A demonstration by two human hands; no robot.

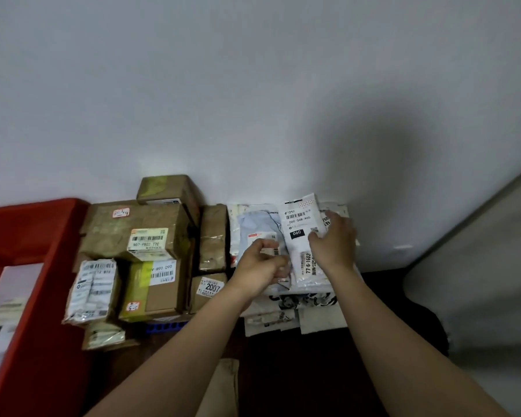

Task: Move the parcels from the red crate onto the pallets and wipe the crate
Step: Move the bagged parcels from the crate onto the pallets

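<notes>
The white mailer [302, 233], labelled 060, lies on top of a pile of soft parcels [286, 302] against the far wall [253, 100]. The right hand [335, 241] holds its right edge, thumb on the face and fingers curled round the side. The left hand [260, 267] sits just left of it on the pile, fingers curled; whether it pinches a parcel cannot be told. Left of the pile stand stacked cardboard boxes [139, 251] on a blue pallet [166, 326]. At the far left is the red crate [36, 236], tilted, with pale parcels [3, 314] inside.
</notes>
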